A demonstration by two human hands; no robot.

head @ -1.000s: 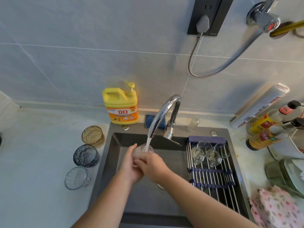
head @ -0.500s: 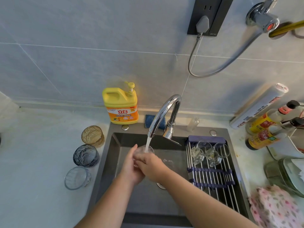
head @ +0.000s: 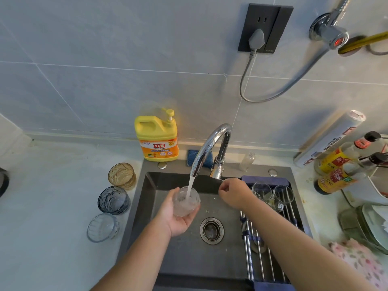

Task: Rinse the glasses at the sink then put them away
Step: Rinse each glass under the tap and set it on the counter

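Observation:
My left hand (head: 175, 218) cups a clear textured glass (head: 186, 201) upright over the dark sink (head: 174, 259), and water from the chrome faucet (head: 206, 149) streams into it. My right hand (head: 234, 193) hovers by the faucet lever (head: 217, 175), fingers curled, holding nothing. An amber glass (head: 121, 176), a blue glass (head: 113, 200) and a clear glass (head: 102, 227) stand in a row on the counter left of the sink. Several small clear glasses (head: 271, 195) lie on the roll-up drying rack (head: 262, 255) over the sink's right side.
A yellow dish-soap bottle (head: 157, 139) and a blue sponge (head: 204, 158) sit behind the sink. Sauce bottles (head: 336, 171), a foil roll (head: 329, 139), stacked dishes (head: 367, 227) and a floral cloth (head: 361, 263) crowd the right counter. A cord hangs from the wall socket (head: 263, 28).
My right hand has let go of the glass and moved right and up to the faucet lever. My left hand now holds the glass alone, under the stream.

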